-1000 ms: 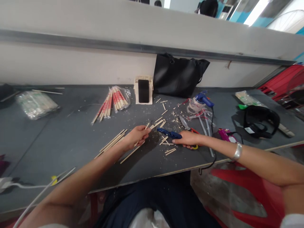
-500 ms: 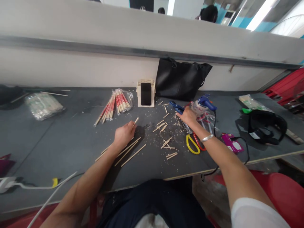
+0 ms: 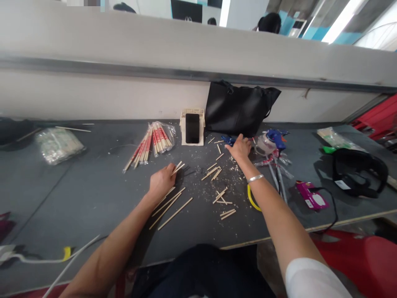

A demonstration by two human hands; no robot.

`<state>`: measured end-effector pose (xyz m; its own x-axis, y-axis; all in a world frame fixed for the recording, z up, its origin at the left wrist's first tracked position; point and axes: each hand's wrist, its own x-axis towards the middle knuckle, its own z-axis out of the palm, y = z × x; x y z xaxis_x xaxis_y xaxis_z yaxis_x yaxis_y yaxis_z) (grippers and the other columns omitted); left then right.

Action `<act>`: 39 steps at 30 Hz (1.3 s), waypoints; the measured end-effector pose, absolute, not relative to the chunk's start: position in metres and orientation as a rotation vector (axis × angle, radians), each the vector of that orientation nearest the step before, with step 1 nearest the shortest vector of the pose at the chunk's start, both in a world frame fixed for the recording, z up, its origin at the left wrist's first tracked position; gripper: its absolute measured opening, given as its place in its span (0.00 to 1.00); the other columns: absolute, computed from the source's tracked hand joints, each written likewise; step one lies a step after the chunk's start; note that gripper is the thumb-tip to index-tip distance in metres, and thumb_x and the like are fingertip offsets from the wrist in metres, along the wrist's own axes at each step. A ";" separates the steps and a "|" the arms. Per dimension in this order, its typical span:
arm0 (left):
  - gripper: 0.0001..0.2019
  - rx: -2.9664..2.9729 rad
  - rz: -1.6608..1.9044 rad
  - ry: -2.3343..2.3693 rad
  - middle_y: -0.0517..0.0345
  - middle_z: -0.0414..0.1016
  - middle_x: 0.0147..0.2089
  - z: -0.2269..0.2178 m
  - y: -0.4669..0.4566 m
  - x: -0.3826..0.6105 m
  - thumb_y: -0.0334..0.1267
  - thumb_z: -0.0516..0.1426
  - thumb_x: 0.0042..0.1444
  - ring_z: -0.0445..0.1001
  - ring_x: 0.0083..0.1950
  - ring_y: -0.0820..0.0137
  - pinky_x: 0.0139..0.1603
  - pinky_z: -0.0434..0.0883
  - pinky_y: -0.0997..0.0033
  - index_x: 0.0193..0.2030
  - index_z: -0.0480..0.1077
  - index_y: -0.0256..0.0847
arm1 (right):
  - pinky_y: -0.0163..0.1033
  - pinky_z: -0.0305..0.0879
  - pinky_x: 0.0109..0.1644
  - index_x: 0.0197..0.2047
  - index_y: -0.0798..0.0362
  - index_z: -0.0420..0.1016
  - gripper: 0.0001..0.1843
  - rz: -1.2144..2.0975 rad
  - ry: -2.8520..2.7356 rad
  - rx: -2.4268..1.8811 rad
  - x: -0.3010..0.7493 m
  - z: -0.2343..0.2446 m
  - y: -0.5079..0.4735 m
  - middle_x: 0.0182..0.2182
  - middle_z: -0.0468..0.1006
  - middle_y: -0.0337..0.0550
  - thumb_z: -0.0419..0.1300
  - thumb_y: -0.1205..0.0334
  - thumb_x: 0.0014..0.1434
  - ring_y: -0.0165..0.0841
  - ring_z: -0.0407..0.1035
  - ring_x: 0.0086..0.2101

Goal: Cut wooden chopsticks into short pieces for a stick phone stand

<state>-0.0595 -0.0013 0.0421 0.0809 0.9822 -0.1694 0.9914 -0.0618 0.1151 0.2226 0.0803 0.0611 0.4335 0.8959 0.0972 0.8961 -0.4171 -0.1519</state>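
Note:
My left hand (image 3: 161,182) rests on the grey table (image 3: 93,186), closed on a short wooden stick (image 3: 178,167) that points up and right. Long wooden sticks (image 3: 169,205) lie just below it. My right hand (image 3: 240,149) reaches to the far side of the table, fingers stretched out flat. Its fingertips are by the blue-handled pliers (image 3: 228,140), which lie on the table in front of the black bag (image 3: 238,107). Short cut sticks (image 3: 214,171) and wood crumbs lie between my hands.
A phone in a white stand (image 3: 192,127) stands at the back. Red-wrapped chopsticks (image 3: 153,140) lie to its left. A blue glue gun (image 3: 274,138), yellow-handled scissors (image 3: 251,198), a pink packet (image 3: 310,196) and a black headset (image 3: 356,169) are to the right. A cable (image 3: 46,258) runs along the front left.
My right hand carried the blue pliers from the table's middle to the back by the bag and has spread its fingers there. My left hand pulled back to the left, still gripping a stick.

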 end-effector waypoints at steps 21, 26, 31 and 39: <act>0.17 2.085 -0.065 2.032 0.45 0.81 0.50 0.040 0.003 -0.061 0.43 0.45 0.70 0.80 0.52 0.56 0.41 0.69 0.68 0.55 0.70 0.41 | 0.46 0.62 0.59 0.56 0.62 0.73 0.23 0.083 -2.538 -1.998 0.178 0.043 0.055 0.55 0.72 0.63 0.46 0.77 0.63 0.48 0.64 0.57; 0.17 2.108 -0.025 2.048 0.47 0.81 0.51 0.039 0.004 -0.061 0.43 0.45 0.69 0.80 0.52 0.58 0.40 0.69 0.69 0.55 0.71 0.43 | 0.40 0.63 0.58 0.53 0.52 0.77 0.21 0.210 -2.598 -1.868 0.187 0.052 0.001 0.52 0.77 0.50 0.48 0.74 0.66 0.39 0.69 0.53; 0.18 2.083 -0.001 2.053 0.47 0.81 0.53 0.039 0.004 -0.063 0.44 0.46 0.68 0.80 0.52 0.57 0.39 0.69 0.70 0.56 0.71 0.43 | 0.43 0.66 0.55 0.51 0.53 0.78 0.20 -0.034 -1.881 -2.198 0.265 0.080 -0.020 0.50 0.80 0.53 0.46 0.65 0.70 0.42 0.73 0.51; 0.18 2.091 0.041 2.057 0.47 0.82 0.51 0.038 0.005 -0.064 0.43 0.46 0.68 0.80 0.52 0.57 0.40 0.70 0.69 0.56 0.71 0.44 | 0.46 0.70 0.44 0.51 0.61 0.78 0.20 -0.059 -1.392 -2.730 0.373 0.063 -0.013 0.43 0.82 0.64 0.56 0.55 0.64 0.51 0.77 0.44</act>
